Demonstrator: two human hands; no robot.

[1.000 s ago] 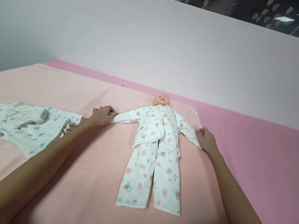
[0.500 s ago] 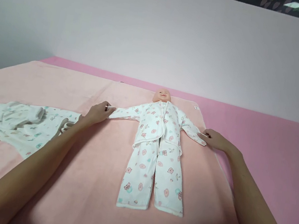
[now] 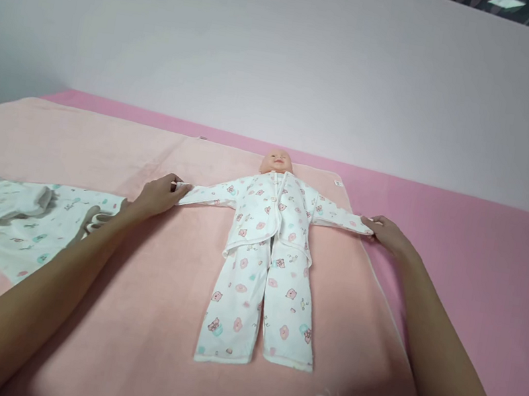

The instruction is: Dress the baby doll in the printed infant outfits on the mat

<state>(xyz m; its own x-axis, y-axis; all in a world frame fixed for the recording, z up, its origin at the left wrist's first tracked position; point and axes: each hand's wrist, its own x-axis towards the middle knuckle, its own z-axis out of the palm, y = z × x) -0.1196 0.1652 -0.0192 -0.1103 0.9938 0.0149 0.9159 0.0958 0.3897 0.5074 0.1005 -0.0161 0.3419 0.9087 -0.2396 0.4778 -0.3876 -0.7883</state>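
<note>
A doll [image 3: 278, 160] lies on its back, dressed in a white patterned jacket [image 3: 262, 214] and matching trousers [image 3: 235, 304]. Both sleeves stretch out sideways. My left hand [image 3: 160, 196] pinches the cuff of the sleeve on the left side of the view. The cuff of the other sleeve [image 3: 339, 216] is pinched in my right hand [image 3: 388, 235]. The doll's own hands are hidden inside the sleeves. The trouser legs lie flat, slightly apart.
A pink blanket [image 3: 136, 311] lies under the doll, over a darker pink surface [image 3: 473, 278]. Another white patterned garment [image 3: 60, 219] lies crumpled at the left, partly behind my left forearm. A pale wall [image 3: 287, 54] rises at the back.
My right hand has raised and straightened the sleeve it holds, which sloped downward before. My left hand keeps its cuff. The whole view has shifted slightly.
</note>
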